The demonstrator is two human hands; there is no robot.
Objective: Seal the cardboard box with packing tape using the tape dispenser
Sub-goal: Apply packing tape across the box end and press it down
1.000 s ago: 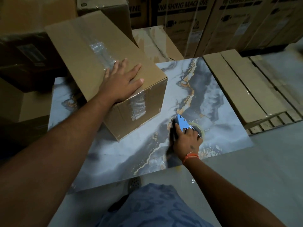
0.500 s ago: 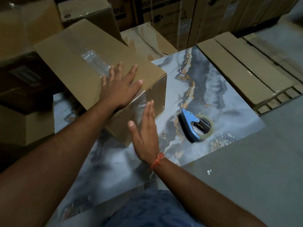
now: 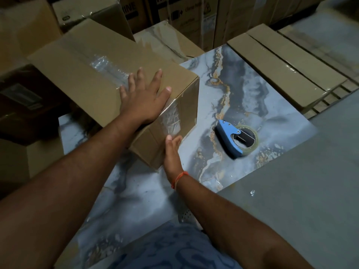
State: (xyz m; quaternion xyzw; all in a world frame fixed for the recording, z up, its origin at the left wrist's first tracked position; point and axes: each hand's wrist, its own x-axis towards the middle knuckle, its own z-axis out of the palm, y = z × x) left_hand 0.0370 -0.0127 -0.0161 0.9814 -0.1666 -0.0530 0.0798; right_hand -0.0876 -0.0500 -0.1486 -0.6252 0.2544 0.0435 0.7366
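A brown cardboard box lies on a marble-patterned slab, with clear tape along its top seam and down its near end face. My left hand rests flat on the box's top near that end, fingers spread. My right hand is pressed flat against the near end face at the box's lower corner, fingers straight and holding nothing. The blue tape dispenser, carrying a clear tape roll, lies on the slab to the right of the box, apart from both hands.
Flat brown cartons lie on a pallet at the right. More cardboard boxes crowd the left, and printed cartons stand along the back. Grey floor spreads at the lower right. My knee in blue cloth is at the bottom.
My right hand let go of the tape dispenser, left it on the slab, and moved left onto the box's near end face. My left hand stayed on the box top.
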